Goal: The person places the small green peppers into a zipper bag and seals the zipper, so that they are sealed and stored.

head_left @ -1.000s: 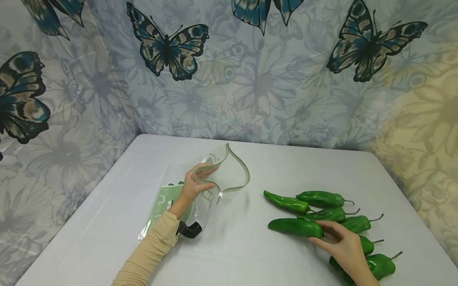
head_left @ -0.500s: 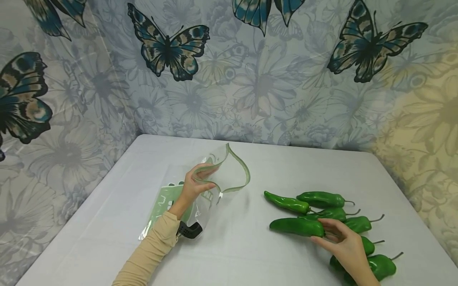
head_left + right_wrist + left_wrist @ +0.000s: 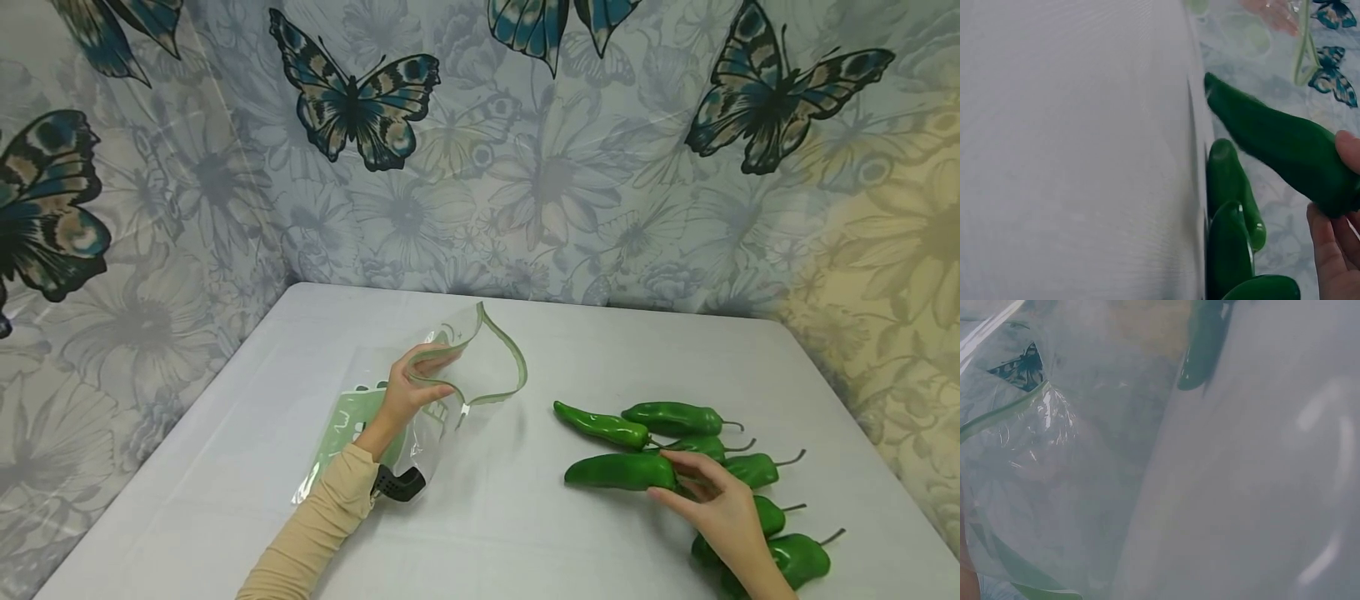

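A: "Reading the head view as a clock: pinching a green pepper (image 3: 621, 472) near half past four with the right grip (image 3: 716, 500), closed to just its girth at the stem end, with its tip toward nine!"

B: "And past seven, with the left grip (image 3: 408, 387)?"

A: "Cupped round the side of a clear bag (image 3: 437, 410), with thumb and fingers well spread and the green-edged mouth (image 3: 520, 360) gaping toward three."

B: "Best way to work this stage?"

A: "Wiser, probably, to pinch firmly, lead with the tip, avoid brushing the loose peppers (image 3: 600, 425) from twelve round to four of it, and brace against limp plastic folding inward."

B: "Clear of the surface (image 3: 225, 517)?"

A: "Apparently lifted, going by the shadow; hard to tell at the tip."

B: "And around?"

A: "White and smooth below; behind, from nine round to three, hung with a wall covering (image 3: 555, 217) of pale flowers and dark-edged butterflies (image 3: 351, 108), yellowish near three."
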A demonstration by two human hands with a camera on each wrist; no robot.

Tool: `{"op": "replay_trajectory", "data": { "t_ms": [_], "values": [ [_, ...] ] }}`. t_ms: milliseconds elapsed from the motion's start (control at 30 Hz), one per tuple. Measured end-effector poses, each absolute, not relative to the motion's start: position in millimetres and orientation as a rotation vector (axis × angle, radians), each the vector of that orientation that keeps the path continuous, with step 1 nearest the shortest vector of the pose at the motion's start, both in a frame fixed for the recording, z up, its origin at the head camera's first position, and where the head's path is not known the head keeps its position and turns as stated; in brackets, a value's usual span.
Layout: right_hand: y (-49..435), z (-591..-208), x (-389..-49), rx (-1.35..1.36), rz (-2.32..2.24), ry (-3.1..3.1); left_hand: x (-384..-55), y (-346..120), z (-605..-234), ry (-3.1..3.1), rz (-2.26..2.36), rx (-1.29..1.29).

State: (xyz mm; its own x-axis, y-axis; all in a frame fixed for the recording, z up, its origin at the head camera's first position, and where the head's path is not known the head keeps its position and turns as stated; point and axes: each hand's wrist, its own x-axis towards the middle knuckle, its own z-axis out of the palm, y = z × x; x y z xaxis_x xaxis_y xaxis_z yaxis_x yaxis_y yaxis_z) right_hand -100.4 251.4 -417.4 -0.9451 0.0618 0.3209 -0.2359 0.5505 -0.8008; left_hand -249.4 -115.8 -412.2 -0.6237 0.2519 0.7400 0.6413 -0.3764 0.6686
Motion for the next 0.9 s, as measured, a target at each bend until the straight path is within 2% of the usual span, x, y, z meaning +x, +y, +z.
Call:
{"op": "replay_trajectory", "data": {
  "t_ms": [467, 700, 900],
  "values": [
    [247.9, -410.9, -103.7, 0.183, 1.372, -2.408, -247.6, -115.2, -411.5, -1.582, -2.095, -1.185],
    [248.3, -409.3, -106.3, 0.318, 1.458, -2.345, -247.3, -115.9, -412.0, -1.589, -2.096, -1.179],
    [247.2, -406.4, -106.2, 0.331, 1.464, -2.365, -246.7, -115.8, -411.5, -1.603, -2.093, -1.168]
  ]
}}
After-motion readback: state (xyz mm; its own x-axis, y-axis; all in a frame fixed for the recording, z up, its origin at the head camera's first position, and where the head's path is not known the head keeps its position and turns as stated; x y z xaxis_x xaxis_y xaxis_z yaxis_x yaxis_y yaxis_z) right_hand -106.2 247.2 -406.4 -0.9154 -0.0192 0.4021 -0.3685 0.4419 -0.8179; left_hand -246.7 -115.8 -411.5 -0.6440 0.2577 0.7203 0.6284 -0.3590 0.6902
